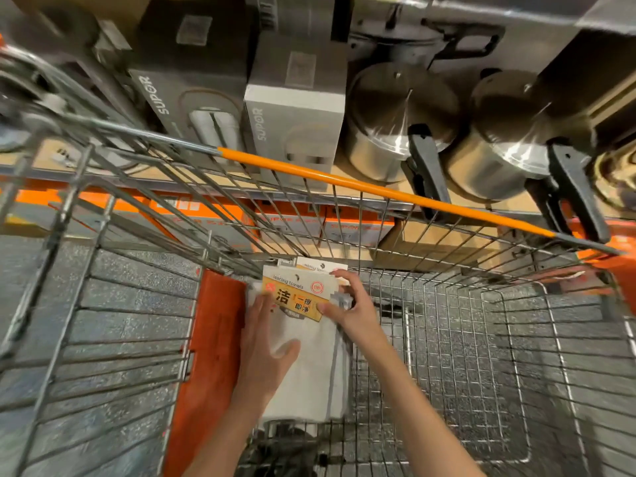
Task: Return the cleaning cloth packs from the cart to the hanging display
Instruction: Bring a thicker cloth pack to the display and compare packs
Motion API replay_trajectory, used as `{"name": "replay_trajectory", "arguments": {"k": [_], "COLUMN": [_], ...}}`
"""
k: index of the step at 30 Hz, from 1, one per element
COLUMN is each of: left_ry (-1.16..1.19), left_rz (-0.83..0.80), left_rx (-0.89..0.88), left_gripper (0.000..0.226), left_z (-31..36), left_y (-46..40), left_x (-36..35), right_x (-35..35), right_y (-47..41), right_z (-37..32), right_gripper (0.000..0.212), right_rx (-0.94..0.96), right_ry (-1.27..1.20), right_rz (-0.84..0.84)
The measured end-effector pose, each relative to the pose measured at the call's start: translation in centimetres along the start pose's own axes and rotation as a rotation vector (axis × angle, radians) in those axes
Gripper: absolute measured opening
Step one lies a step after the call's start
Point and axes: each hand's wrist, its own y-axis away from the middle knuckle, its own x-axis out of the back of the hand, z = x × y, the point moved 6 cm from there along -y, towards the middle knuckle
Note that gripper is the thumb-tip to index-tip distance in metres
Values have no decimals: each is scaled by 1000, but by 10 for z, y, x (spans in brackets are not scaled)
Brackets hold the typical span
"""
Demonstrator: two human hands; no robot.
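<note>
A stack of cleaning cloth packs (303, 373), white-grey cloths under yellow and white header cards, lies in the left part of the wire cart (481, 339). The top pack's card (297, 294) carries large printed characters; a second card (316, 266) peeks out behind it. My left hand (265, 346) lies along the stack's left edge, fingers straight, thumb pressed onto the cloth. At the card's right edge my right hand (347, 308) pinches the card between thumb and fingers. No hanging display is in view.
The cart's orange handle bar (378, 191) crosses in front of a shelf with grey appliance boxes (296, 132) and steel pots with black handles (395, 132). An orange panel (210, 356) stands left of the packs. Speckled floor shows through the wire mesh.
</note>
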Motion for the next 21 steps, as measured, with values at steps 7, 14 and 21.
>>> {"name": "replay_trajectory", "arguments": {"k": [7, 14, 21], "left_ry": [-128, 155, 224], "left_rz": [29, 47, -158], "left_rx": [-141, -385, -452], "left_gripper": [73, 84, 86], "left_z": [87, 188, 284], "left_y": [-8, 29, 75], "left_x": [39, 73, 90], "right_x": [22, 73, 127], "right_y": [49, 124, 209], "right_z": [-61, -154, -224], "right_gripper": [47, 55, 62], "right_rx": [58, 221, 260], "right_ry": [5, 6, -121], "right_rz": [9, 126, 230]}}
